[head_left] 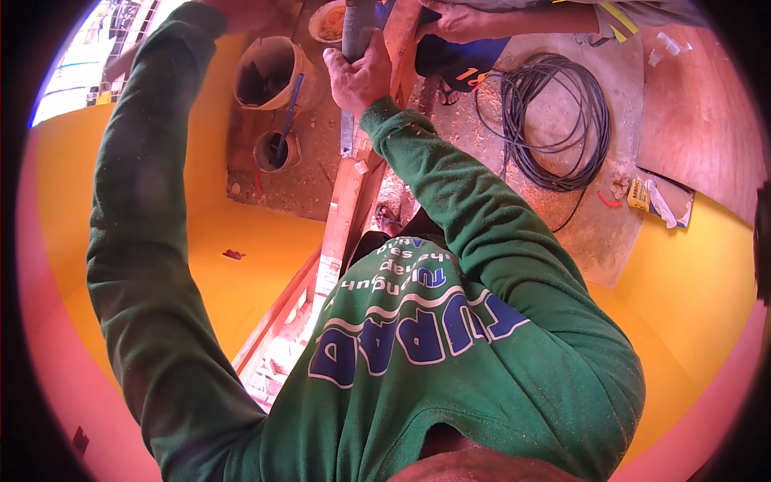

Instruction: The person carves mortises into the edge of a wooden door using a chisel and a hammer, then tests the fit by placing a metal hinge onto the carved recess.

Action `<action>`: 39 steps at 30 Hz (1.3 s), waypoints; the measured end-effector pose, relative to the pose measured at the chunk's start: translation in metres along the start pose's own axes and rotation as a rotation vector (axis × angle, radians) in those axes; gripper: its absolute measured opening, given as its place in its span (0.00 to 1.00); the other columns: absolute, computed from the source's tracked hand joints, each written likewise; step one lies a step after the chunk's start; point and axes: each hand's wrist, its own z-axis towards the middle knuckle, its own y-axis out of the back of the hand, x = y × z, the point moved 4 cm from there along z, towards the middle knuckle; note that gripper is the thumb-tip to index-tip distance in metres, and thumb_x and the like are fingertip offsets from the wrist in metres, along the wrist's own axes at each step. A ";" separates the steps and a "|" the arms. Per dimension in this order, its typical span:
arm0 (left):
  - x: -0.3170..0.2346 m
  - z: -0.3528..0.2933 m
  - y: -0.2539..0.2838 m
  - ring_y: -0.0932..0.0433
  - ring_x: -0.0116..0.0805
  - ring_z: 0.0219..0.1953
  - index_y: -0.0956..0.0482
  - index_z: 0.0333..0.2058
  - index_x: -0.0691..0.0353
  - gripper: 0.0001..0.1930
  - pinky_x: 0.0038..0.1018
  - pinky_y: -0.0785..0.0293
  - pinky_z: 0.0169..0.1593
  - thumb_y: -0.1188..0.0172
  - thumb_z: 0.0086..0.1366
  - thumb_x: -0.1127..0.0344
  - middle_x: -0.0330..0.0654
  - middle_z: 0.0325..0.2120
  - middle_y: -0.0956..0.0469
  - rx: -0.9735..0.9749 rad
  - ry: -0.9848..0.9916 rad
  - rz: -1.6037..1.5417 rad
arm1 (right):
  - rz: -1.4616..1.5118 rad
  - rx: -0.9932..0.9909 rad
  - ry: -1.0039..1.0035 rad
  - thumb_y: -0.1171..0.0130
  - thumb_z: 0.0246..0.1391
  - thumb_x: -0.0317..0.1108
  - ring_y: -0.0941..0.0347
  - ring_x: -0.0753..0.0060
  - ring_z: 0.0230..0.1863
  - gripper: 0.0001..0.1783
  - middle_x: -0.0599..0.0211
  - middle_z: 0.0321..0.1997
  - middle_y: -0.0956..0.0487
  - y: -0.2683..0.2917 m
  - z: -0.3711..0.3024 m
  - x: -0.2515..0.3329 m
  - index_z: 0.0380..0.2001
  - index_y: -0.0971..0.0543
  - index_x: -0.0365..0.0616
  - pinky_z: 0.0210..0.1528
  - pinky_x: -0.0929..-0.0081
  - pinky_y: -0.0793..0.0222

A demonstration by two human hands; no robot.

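My right hand (357,74) is closed around a dark grey cylindrical tool body (358,30) at the top middle; the rest of the tool is cut off by the upper edge. Below that hand a flat metal strip (347,135) lies along a long wooden beam (344,193). My left hand (250,11) reaches to the upper edge, dark and partly cut off, so its fingers do not show. Right of the tool, another person's hand (451,22) rests at a reddish wooden board (404,40).
A large white bucket (303,74) and a smaller bucket (290,154) stand on the left; another container (328,22) holds shavings. A coiled black cable (598,120) lies on the dusty floor to the right. Plywood (703,104) and a yellow packet (640,194) are at far right.
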 end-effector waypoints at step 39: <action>0.010 0.041 0.021 0.29 0.46 0.24 0.26 0.31 0.58 0.09 0.34 0.34 0.28 0.49 0.49 0.68 0.46 0.24 0.25 0.110 0.496 -0.282 | -0.284 -0.055 -0.011 0.43 0.41 0.40 0.38 0.59 0.36 0.26 0.57 0.36 0.36 0.023 0.034 0.007 0.41 0.40 0.40 0.38 0.69 0.39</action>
